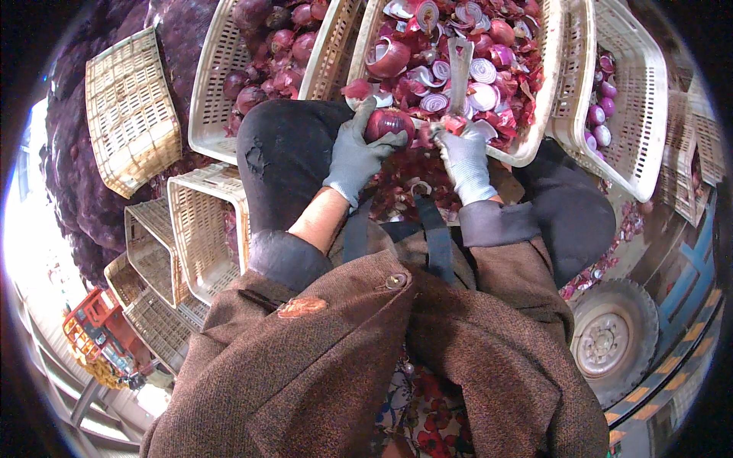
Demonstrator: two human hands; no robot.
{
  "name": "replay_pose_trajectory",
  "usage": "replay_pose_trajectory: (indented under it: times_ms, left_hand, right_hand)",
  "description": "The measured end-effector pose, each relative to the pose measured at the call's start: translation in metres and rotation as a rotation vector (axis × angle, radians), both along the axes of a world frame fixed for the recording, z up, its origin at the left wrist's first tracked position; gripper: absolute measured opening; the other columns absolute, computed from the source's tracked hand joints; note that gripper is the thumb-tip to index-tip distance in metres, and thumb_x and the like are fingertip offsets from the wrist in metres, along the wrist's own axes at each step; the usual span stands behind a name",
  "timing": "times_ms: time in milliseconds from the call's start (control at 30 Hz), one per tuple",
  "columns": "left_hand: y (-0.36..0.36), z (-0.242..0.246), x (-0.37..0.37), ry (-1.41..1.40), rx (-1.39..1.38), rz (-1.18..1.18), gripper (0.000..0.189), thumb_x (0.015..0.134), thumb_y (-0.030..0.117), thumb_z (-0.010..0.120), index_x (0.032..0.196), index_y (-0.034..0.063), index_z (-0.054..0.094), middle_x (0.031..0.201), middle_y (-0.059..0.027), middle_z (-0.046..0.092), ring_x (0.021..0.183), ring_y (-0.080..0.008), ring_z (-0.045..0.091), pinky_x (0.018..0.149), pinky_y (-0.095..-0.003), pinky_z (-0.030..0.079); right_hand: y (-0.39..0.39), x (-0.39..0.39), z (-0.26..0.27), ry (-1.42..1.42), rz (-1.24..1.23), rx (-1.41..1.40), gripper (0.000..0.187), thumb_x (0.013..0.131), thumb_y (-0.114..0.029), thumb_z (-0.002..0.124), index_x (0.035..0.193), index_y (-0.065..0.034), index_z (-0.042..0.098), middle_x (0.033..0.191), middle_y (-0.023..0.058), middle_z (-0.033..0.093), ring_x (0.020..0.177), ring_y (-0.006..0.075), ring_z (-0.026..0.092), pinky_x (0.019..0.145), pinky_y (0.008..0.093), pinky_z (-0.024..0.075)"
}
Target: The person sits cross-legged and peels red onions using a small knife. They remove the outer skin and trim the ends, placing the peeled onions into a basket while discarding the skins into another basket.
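My left hand [362,150], in a grey-white glove, holds a whole red onion [389,125] at the near edge of a crate. My right hand [465,153], gloved alike, is closed around the lower end of a knife [458,74] whose broad blade points away from me; a bit of reddish onion shows at its fingers. Just beyond both hands is a white plastic crate [547,109] with onion skins, cut onion slices [483,71] and onion pieces.
To the left a crate [213,86] holds unpeeled red onions [280,43]; to the right another [647,114] holds peeled onions [607,90]. Crates [134,109] lie by dark purple net sacks [74,172] at far left. A wheel [604,343] stands at lower right. Skins litter the floor between my legs.
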State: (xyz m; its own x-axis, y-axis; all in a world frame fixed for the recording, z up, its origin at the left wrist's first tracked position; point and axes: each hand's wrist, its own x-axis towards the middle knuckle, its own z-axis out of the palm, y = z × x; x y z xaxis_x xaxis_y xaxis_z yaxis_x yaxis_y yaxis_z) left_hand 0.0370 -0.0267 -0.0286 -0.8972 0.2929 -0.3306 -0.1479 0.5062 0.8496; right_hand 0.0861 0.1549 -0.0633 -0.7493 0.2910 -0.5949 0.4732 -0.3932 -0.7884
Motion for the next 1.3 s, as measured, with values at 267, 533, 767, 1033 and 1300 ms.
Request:
replay_pose_trajectory:
  times_ms: [267, 533, 767, 1033, 1300]
  left_hand:
    - [0.001, 0.014, 0.004, -0.224, 0.103, 0.229, 0.07, 0.073, -0.006, 0.067, 0.138, 0.0016, 0.043, 0.124, -0.0107, 0.057, 0.1, -0.0136, 0.062, 0.085, -0.0275, 0.051]
    - [0.0, 0.004, 0.004, -0.317, 0.333, 0.29, 0.058, 0.074, -0.007, 0.065, 0.129, -0.0016, 0.048, 0.111, -0.008, 0.063, 0.097, -0.0134, 0.063, 0.083, -0.0266, 0.051]
    - [-0.001, -0.001, 0.002, -0.281, 0.3, 0.242, 0.056, 0.074, -0.008, 0.063, 0.128, -0.0016, 0.049, 0.111, -0.0077, 0.063, 0.099, -0.0143, 0.061, 0.086, -0.0269, 0.049]
    - [-0.001, -0.007, -0.002, -0.166, 0.153, 0.204, 0.07, 0.068, 0.001, 0.07, 0.133, -0.0065, 0.043, 0.111, -0.013, 0.063, 0.095, -0.0149, 0.062, 0.081, -0.0269, 0.05]
    - [0.001, -0.001, -0.003, -0.23, 0.073, 0.195, 0.075, 0.064, 0.006, 0.073, 0.132, -0.0057, 0.044, 0.106, -0.013, 0.065, 0.088, -0.0162, 0.064, 0.078, -0.0275, 0.051]
  right_hand:
    - [0.019, 0.023, 0.025, 0.105, 0.654, 0.91, 0.023, 0.086, -0.02, 0.064, 0.104, -0.0069, 0.065, 0.091, 0.0181, 0.067, 0.083, 0.0333, 0.066, 0.073, 0.0396, 0.0507]
    - [0.007, 0.029, 0.042, 0.056, 0.834, 0.971, 0.028, 0.081, -0.024, 0.065, 0.105, -0.0093, 0.059, 0.096, 0.0163, 0.065, 0.092, 0.0354, 0.063, 0.077, 0.046, 0.0498]
    - [0.006, 0.033, 0.045, 0.018, 0.874, 0.993, 0.024, 0.08, -0.021, 0.065, 0.1, -0.0085, 0.057, 0.096, 0.0143, 0.065, 0.094, 0.033, 0.063, 0.078, 0.045, 0.0501]
    - [0.004, 0.027, 0.039, 0.005, 0.926, 1.098, 0.028, 0.079, -0.02, 0.066, 0.101, -0.0067, 0.055, 0.097, 0.0156, 0.064, 0.094, 0.0343, 0.064, 0.078, 0.0457, 0.0514]
    - [-0.001, 0.008, 0.039, -0.13, 1.033, 1.072, 0.025, 0.081, -0.017, 0.06, 0.103, -0.0052, 0.058, 0.098, 0.019, 0.066, 0.094, 0.0357, 0.065, 0.081, 0.0477, 0.0511]
